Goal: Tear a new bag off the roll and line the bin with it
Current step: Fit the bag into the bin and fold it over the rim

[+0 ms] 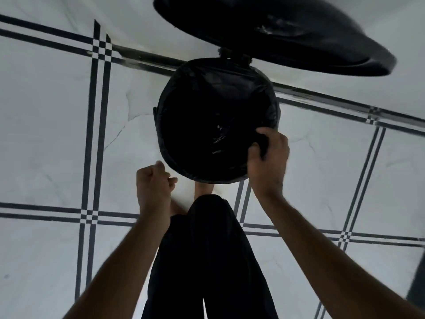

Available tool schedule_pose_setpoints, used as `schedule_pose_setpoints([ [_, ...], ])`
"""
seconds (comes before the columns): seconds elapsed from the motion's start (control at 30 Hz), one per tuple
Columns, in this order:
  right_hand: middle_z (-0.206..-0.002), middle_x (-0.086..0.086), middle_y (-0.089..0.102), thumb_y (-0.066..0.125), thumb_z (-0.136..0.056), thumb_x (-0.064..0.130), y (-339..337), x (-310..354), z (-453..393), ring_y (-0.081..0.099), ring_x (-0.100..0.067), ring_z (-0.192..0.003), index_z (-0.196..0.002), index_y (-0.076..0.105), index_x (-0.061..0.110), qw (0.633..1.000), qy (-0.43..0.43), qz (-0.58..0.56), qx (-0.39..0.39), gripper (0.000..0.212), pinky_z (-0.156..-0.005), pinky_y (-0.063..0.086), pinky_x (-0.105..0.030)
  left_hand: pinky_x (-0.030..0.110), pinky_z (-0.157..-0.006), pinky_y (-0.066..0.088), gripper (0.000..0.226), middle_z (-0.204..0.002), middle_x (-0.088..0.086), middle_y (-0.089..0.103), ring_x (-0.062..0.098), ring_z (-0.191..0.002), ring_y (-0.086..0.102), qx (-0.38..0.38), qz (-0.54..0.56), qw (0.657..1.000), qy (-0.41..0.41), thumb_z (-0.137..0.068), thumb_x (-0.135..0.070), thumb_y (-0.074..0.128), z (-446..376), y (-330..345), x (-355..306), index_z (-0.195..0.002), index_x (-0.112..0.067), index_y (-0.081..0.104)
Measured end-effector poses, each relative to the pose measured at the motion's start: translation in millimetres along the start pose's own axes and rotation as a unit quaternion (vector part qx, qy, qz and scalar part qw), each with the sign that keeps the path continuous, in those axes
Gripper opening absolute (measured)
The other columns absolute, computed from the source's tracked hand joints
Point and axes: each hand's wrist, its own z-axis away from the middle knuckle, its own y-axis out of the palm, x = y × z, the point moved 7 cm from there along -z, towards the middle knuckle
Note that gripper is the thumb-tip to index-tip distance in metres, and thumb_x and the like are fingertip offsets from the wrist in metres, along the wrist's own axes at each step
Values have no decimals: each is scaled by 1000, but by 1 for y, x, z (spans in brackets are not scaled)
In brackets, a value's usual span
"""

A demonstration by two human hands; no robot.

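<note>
A round black bin [161,134] stands on the tiled floor in front of me, its lid [276,33] swung open and up behind it. A black plastic bag [216,116] fills the inside and is folded over the rim. My right hand [268,155] grips the bag's edge at the bin's near right rim. Just off the near left rim, my left hand [154,183] is curled into a fist with nothing seen in it and does not touch the bin. No roll of bags is in view.
White floor tiles with dark double stripes [92,134] surround the bin. My legs in black trousers [207,249] and a bare foot [203,188] are right below the bin. A dark object [417,286] sits at the right edge.
</note>
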Motion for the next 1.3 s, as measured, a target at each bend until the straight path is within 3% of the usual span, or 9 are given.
schedule_pose_setpoints([
  [0.07,-111,7,56,54,-89,17,-9,-29,4,54,-17,-108,-117,55,23,985,144,-90,-25,29,-91,47,-32,44,-81,56,12,-69,-5,60,17,-65,62,-38,-48,995,81,-94,-22,49,9,3,-15,-94,-14,58],
  [0.17,-106,-3,64,57,-95,28,-3,-66,8,63,-19,-88,-110,56,21,909,330,-254,2,16,-73,53,-34,35,-73,56,19,-61,-12,65,14,-64,65,71,-102,979,160,-92,-13,51,25,47,-25,-82,-23,64],
  [0.33,-92,-13,66,62,-97,25,6,-82,1,63,-25,-83,-99,57,10,846,393,-360,9,15,-72,57,-35,25,-85,54,20,-91,-12,74,2,-89,69,233,-237,913,237,-95,-16,54,43,118,-20,-97,-27,71],
  [0.53,-115,-2,71,52,-96,50,31,-85,30,66,-19,-110,-121,66,15,766,472,-417,130,46,-94,55,-40,32,-100,51,37,-115,-7,73,5,-109,66,302,-360,847,247,-93,-36,49,53,156,-8,-124,-27,67],
  [0.77,-121,-10,70,58,-97,32,39,-93,31,66,-24,-115,-124,64,7,693,493,-518,95,38,-105,49,-38,27,-61,40,35,-58,-5,55,2,-51,50,375,-429,784,245,-89,-44,41,65,162,5,-101,-20,64],
  [0.9,-116,-13,71,60,-96,26,47,-100,28,68,-25,-108,-123,64,0,642,559,-523,43,37,-100,53,-41,33,-90,51,35,-101,-7,72,8,-98,65,369,-428,788,244,-89,-45,43,61,156,8,-115,-30,60],
  [1.07,-92,-15,73,70,-88,21,43,-105,23,70,-26,-74,-99,69,-2,716,586,-380,12,25,-48,55,-21,30,-101,46,41,-124,-9,66,9,-117,58,383,-431,775,259,-94,-40,50,68,157,4,-133,-30,57],
  [1.17,-67,-12,54,67,-80,7,28,-105,26,53,-24,-62,-84,56,3,783,536,-313,-22,13,-46,46,-17,22,-93,44,37,-121,-11,67,1,-110,58,381,-419,783,257,-95,-35,55,69,159,3,-131,-28,57],
  [1.3,-87,-2,61,52,-81,5,2,-95,7,54,-10,-70,-93,58,14,854,445,-263,-49,17,-68,44,-23,19,-99,35,53,-142,-17,51,3,-130,46,382,-428,776,261,-95,-36,56,70,163,2,-146,-34,42],
])
